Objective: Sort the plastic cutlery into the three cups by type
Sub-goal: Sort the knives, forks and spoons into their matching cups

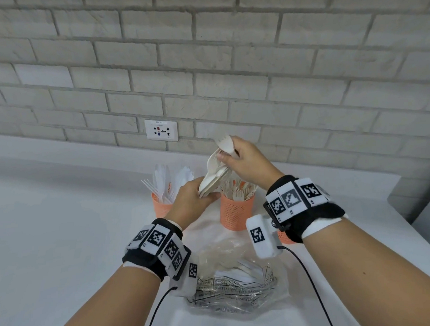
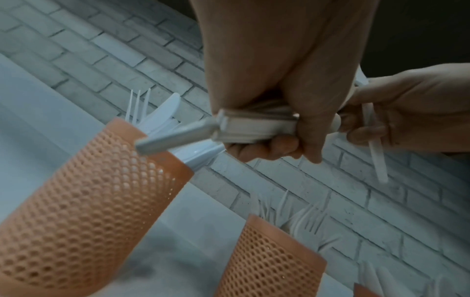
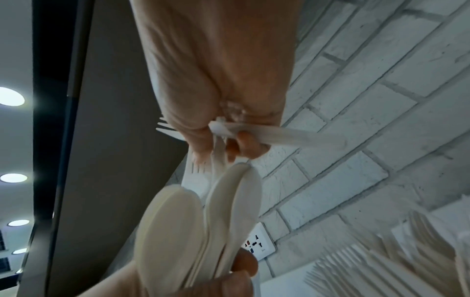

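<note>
My left hand (image 1: pixel 203 197) grips a bundle of cream plastic cutlery (image 1: pixel 213 178) by the handles, spoon bowls pointing up, above three orange mesh cups. My right hand (image 1: pixel 229 156) is just above it and pinches cream forks (image 1: pixel 225 143) at the bundle's top. The left cup (image 1: pixel 162 206) holds white forks and knives, the middle cup (image 1: pixel 237 214) holds cream forks, and the third cup (image 1: pixel 286 238) is mostly hidden behind my right wrist. In the left wrist view my left hand (image 2: pixel 277 138) wraps the handles (image 2: pixel 254 128). Spoon bowls (image 3: pixel 178 231) sit below my right hand (image 3: pixel 223 144).
A clear plastic bag (image 1: pixel 238 287) with several more pieces of cutlery lies on the white table (image 1: pixel 65 229) near me. A brick wall with a socket (image 1: pixel 161 130) stands behind the cups. The table's right edge (image 1: pixel 393 205) drops off past the right cup.
</note>
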`<state>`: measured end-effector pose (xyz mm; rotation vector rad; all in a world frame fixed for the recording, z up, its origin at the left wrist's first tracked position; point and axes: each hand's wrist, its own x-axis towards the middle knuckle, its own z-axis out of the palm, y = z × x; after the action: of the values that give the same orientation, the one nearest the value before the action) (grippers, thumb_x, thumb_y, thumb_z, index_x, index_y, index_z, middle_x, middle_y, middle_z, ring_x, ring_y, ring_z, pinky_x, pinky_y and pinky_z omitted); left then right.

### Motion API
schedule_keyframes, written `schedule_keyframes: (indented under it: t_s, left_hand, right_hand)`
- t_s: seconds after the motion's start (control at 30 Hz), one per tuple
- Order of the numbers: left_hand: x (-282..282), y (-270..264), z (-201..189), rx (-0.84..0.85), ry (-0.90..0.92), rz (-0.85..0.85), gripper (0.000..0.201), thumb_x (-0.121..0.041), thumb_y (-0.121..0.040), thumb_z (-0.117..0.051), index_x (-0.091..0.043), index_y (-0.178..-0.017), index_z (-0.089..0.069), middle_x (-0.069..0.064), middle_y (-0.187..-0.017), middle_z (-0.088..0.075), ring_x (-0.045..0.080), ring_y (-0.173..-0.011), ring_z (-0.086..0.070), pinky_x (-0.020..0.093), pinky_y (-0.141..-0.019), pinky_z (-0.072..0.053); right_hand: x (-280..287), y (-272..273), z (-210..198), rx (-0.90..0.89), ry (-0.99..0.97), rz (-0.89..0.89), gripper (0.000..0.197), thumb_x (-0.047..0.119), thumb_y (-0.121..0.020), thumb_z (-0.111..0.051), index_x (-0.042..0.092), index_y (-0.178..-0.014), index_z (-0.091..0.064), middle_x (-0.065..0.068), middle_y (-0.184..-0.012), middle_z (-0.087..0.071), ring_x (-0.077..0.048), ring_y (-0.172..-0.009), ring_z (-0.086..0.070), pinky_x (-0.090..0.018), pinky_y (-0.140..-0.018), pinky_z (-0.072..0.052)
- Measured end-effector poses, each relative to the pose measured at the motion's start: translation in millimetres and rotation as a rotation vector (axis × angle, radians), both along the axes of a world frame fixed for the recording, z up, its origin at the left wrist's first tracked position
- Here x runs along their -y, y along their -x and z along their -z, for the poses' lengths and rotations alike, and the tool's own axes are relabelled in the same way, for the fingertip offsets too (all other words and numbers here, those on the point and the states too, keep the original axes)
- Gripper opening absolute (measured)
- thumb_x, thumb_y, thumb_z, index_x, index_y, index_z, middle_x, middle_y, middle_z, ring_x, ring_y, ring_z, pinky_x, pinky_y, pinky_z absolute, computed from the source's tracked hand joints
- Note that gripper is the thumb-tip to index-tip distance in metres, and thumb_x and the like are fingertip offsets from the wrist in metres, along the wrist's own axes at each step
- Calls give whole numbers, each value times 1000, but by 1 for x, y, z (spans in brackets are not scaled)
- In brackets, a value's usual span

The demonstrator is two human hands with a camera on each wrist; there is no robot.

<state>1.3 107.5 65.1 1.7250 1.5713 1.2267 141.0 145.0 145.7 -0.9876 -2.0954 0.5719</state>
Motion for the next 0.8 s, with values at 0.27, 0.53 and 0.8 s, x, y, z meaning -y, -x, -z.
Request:
schedule_keyframes:
  t_s: [0.27,0.53,0.8]
  left_hand:
    - [2,6,3,235,75,48,7,-13,-90,-60,-7,-94,-58,1,-67,-49,12,-52,-42,14,-44,-39]
    - [4,16,3,519,168,32,20,-18,-92,-56,-6,-107,-63,4,-70,-61,13,-47,-48,24,-52,-42]
    - [8,9,-9,583,194,180,22,-18,-94,-53,-8,-110,-63,5,-72,-62,11,-46,-49,19,-48,-42]
  right_hand:
    - [-3,-8,-35,-519,-145,239,37,15,-96,-48,-1,-129,-44,4,-99,-56,-10,-95,-55,-16,-85,-43]
    - [-13,-39,-13,-286,-366,526,34,13,-96,-45,2,-128,-46,-17,-98,-66,-30,-90,-62,-28,-73,-43]
    - [-32,-31,54,453,-5,472,27,23,-95,-48,8,-116,-58,-15,-113,-62,-32,-106,-58,-35,-80,-45]
